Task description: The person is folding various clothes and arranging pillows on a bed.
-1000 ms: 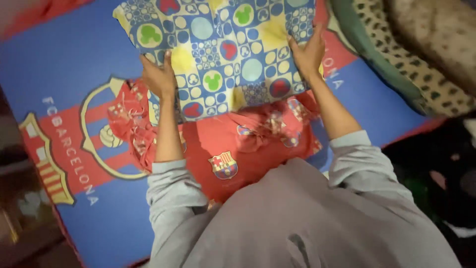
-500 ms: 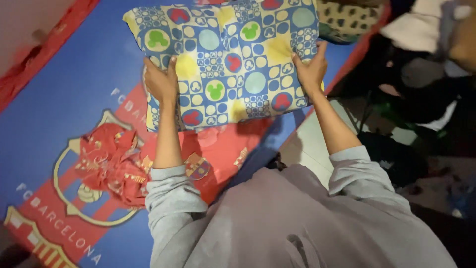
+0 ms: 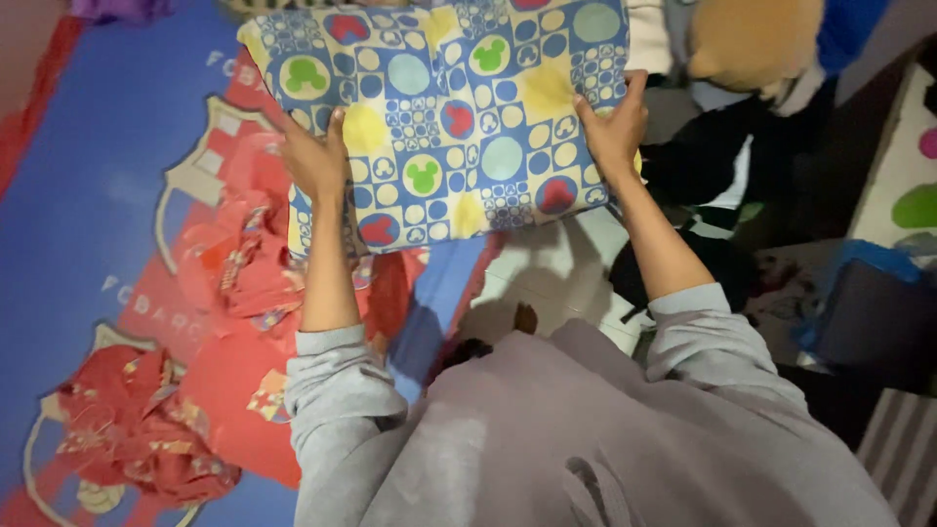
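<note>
While both hands grip it by its side edges, the patterned pillow (image 3: 449,117) is held up in the head view, the left hand (image 3: 314,161) and right hand (image 3: 613,127) with fingers clenched on its fabric. It hangs above the bed sheet (image 3: 88,195), over a crumpled red cover (image 3: 244,278); carrying seems in hand, and setting it down calls for level hands.
</note>
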